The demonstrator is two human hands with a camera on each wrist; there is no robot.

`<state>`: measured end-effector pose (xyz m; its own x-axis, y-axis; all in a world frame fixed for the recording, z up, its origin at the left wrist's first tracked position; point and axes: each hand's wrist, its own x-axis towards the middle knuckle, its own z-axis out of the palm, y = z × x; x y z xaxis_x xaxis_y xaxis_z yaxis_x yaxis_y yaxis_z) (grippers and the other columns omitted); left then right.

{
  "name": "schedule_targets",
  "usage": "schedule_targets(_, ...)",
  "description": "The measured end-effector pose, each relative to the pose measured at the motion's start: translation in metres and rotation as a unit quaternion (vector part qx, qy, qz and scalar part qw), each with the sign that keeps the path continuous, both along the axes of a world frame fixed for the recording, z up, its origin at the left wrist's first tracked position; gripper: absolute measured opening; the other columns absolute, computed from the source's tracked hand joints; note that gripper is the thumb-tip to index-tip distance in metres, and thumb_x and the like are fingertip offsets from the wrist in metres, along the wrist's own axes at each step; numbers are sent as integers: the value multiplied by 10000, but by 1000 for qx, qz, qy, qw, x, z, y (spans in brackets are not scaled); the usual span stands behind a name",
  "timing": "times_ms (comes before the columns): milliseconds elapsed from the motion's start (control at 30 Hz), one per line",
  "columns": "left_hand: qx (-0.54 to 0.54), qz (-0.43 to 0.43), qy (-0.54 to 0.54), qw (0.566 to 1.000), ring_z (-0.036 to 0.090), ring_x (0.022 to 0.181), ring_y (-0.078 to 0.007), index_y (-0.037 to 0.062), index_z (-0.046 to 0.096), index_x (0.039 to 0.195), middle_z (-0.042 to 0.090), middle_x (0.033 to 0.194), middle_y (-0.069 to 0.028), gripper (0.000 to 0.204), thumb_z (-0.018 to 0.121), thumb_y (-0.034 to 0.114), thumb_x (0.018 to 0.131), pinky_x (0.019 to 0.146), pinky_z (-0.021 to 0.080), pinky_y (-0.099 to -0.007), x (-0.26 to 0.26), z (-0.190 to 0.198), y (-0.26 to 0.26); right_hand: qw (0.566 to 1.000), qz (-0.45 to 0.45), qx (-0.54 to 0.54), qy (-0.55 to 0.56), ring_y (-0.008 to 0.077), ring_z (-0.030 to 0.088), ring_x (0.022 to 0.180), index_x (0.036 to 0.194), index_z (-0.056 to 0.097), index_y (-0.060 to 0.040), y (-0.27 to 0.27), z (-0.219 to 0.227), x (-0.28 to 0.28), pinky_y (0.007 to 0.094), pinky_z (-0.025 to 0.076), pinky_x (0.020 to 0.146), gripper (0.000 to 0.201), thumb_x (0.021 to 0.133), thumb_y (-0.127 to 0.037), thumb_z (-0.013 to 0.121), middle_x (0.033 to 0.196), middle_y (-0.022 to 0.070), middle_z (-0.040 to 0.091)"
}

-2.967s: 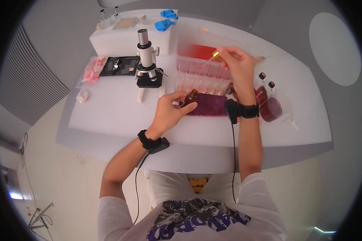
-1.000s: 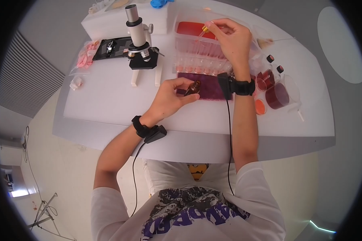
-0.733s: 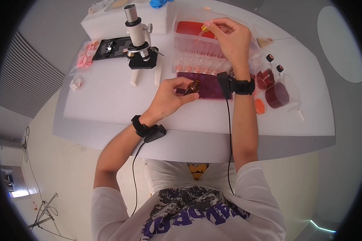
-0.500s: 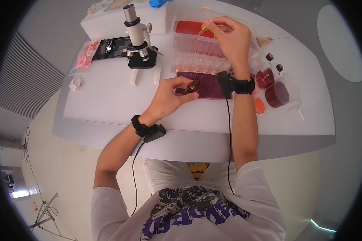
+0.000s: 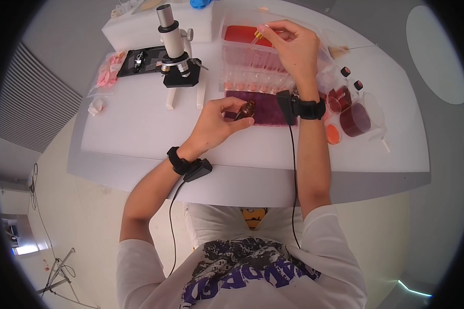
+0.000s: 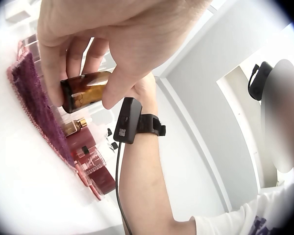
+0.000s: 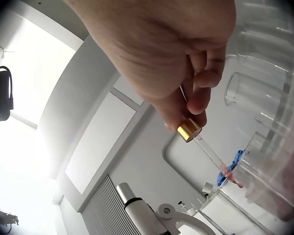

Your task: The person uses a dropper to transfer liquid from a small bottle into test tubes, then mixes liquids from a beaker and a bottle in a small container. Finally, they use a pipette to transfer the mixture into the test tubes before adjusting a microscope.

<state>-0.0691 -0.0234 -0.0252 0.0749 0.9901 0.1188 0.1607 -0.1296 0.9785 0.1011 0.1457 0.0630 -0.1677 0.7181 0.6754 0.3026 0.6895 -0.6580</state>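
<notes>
My right hand (image 5: 297,49) pinches a glass dropper (image 7: 189,130) by its top, above the gold collar. Pinkish liquid shows near the dropper's tip, which points down over the clear rack of test tubes (image 5: 265,62) at the back. In the right wrist view the tip overlaps the clear tubes. My left hand (image 5: 215,123) holds a small amber glass bottle (image 6: 85,90) between thumb and fingers. That bottle is uncapped and leans over the purple cloth (image 5: 269,110) in front of the tubes.
A microscope (image 5: 177,49) stands left of the rack, with a black tray (image 5: 142,62) beyond it. To the right are a beaker of dark red liquid (image 5: 355,121) and an orange-red round dish (image 5: 334,134). Another gold-topped bottle (image 6: 74,126) stands beyond the cloth.
The head view has tilted, so the table appears higher. My right hand and the dropper have shifted slightly left over the rack. My left hand still holds the bottle, leaning a little more.
</notes>
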Motion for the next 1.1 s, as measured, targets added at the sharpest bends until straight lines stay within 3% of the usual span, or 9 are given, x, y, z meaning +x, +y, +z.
schedule_targets(1100, 1, -1, -2, 1000, 631, 934, -90, -6, 808, 1130, 746, 999, 7, 226, 871, 81, 932, 921, 521, -298, -1, -4, 1, 1000, 3, 7, -22, 116, 790, 753, 997, 867, -37, -6, 5, 1, 250, 579, 731, 209, 959, -243, 876, 850, 48, 856)
